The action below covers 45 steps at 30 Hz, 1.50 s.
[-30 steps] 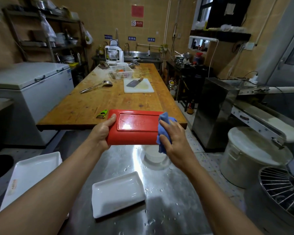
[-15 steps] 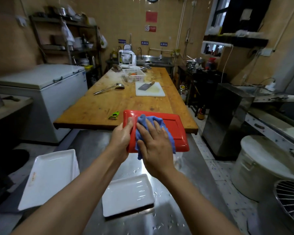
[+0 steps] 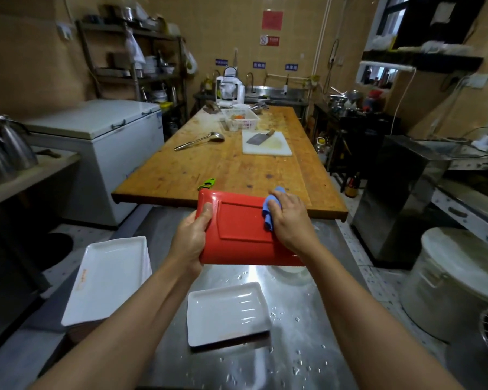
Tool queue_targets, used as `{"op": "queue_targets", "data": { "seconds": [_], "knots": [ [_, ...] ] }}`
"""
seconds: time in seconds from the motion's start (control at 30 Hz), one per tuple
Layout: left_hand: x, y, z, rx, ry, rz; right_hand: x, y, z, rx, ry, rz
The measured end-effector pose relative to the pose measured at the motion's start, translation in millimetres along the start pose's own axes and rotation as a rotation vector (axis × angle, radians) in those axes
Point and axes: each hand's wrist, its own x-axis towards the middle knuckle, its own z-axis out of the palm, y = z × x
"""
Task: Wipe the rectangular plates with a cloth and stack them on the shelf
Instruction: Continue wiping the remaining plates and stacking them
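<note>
Holding the red plate [image 3: 245, 229] mid-frame above the steel counter [image 3: 293, 319], its long axis left to right, the left hand [image 3: 190, 237] grips the left short edge; the right hand [image 3: 289, 220] presses a bunched blue cloth [image 3: 269, 211] on its right end, so wiping likely runs leftward.

Red rectangular plate [image 3: 244, 229], underside up, held tilted above the wet steel counter [image 3: 307, 347], blue cloth [image 3: 271, 209] bunched against its right part, white rectangular plate [image 3: 227, 312] laid flat below, white plate stack [image 3: 107, 277] at left.
</note>
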Motion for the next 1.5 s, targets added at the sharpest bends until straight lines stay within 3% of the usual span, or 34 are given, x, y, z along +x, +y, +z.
{"op": "queue_targets", "data": {
  "seconds": [0.23, 0.4, 0.5, 0.6, 0.83, 0.97, 1.1, 1.23, 1.37, 1.5],
  "knots": [
    [4, 0, -38, -0.12, 0.059, -0.079, -5, -14, 8, 0.2, -0.07, 0.17],
    [8, 9, -64, -0.224, 0.111, -0.111, -23, -26, 31, 0.287, 0.028, 0.128],
    [7, 12, -81, -0.242, 0.149, -0.134, -32, -33, 39, 0.487, 0.121, 0.205],
    [4, 15, -93, -0.223, 0.19, -0.122, -38, -36, 52, 0.518, 0.164, 0.245],
    [-8, 39, -125, -0.194, 0.294, -0.019, -49, -28, 79, 0.536, 0.028, 0.366],
    [-19, 63, -140, 0.166, 0.339, 0.264, -39, -37, 92, 0.645, -0.025, 0.461],
    [-35, 81, -161, 0.828, 0.304, 0.575, -33, -53, 98, 0.637, -0.088, 0.431],
    [-44, 76, -184, 1.405, 0.269, 0.758, -36, -67, 111, 0.652, -0.167, 0.431],
    [-48, 51, -209, 1.721, 0.144, 0.964, -37, -73, 133, 0.651, -0.302, 0.426],
    [-51, 22, -230, 1.817, 0.092, 0.998, -38, -80, 141, 0.609, -0.316, 0.406]
  ]
}}
